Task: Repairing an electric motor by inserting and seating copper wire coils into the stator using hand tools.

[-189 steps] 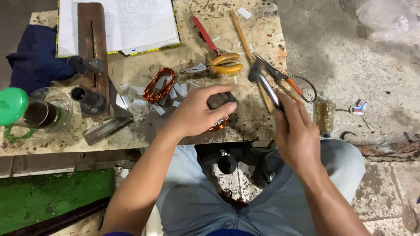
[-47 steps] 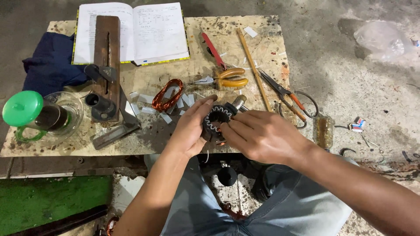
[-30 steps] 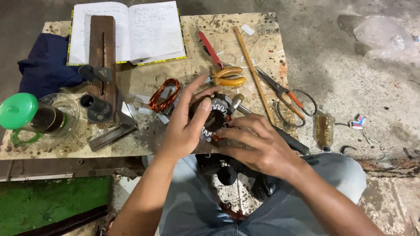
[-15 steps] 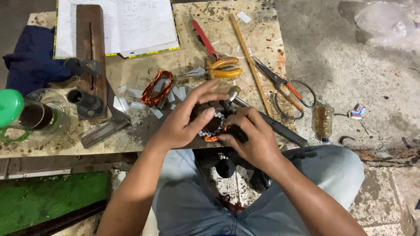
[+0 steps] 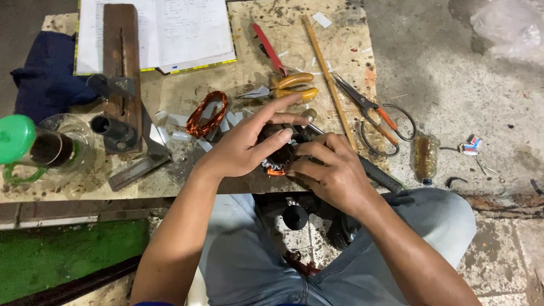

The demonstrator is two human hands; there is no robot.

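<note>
Fingers [image 5: 277, 137] of the left hand [image 5: 243, 148] curl over the top of a small motor armature [image 5: 276, 152], index finger stretched out straight above it, the others gripping the dark wound core. Right hand [image 5: 334, 173] closes on the same armature from the near-right side, fingertips pinched at its lower edge where copper winding shows. Both hands clenched on the piece; neither is loose. Head view only, all places taken from the armature, which sits at the near edge of the worn work table [image 5: 170, 102], over the person's lap. Just left and a little beyond it: a loose coil of copper wire [image 5: 205, 113] among small white paper slips [image 5: 175, 127]. Directly beyond: yellow-handled pliers [image 5: 286, 88], and past those a red-handled tool [image 5: 266, 45]. Beyond and to the right: a long wooden stick [image 5: 326, 73] lying nearly front to back, then orange-handled scissors [image 5: 377, 116] further right, near the table's right edge. A black-handled tool [image 5: 379, 177] runs out from under the right hand toward the near right. Far left: a wooden block with metal fittings [image 5: 120, 73], a glass jar with a green lid [image 5: 34, 148], and a dark blue cloth [image 5: 48, 76]. Far beyond left: an open notebook [image 5: 181, 28]. Right of the table, on the concrete floor: a small bottle of brownish liquid [image 5: 425, 158]. Blue jeans [image 5: 249, 266] below.
</note>
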